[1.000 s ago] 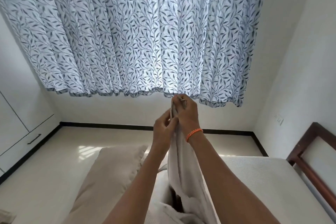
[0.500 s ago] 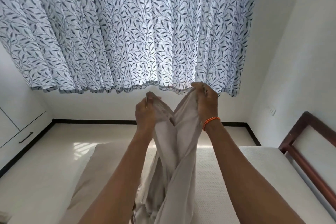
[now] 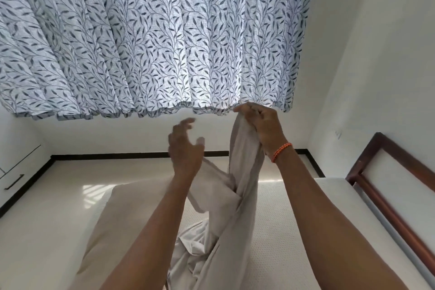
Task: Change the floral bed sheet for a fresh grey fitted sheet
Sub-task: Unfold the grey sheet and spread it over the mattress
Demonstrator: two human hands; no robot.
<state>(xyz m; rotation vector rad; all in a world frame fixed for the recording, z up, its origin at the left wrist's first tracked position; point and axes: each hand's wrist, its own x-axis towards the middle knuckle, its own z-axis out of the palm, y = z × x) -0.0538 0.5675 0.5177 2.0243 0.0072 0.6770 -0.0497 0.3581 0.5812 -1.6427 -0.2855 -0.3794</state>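
The pale grey fitted sheet hangs in a bunched column from chest height down to the bare white mattress. My right hand, with an orange bracelet at the wrist, grips the sheet's top edge just below the curtain hem. My left hand is in the air to the left of the sheet, blurred, fingers spread and loosely bent, holding nothing. A fold of the sheet trails just under its wrist. No floral sheet is in view.
A beige pillow lies on the mattress at the left. The dark wooden headboard stands at the right. A leaf-patterned curtain hangs ahead above the white floor. White cabinets line the left wall.
My hands first pulled apart along the sheet's top edge. Then my left hand let go of the sheet and opened, while my right hand kept its grip and stayed raised.
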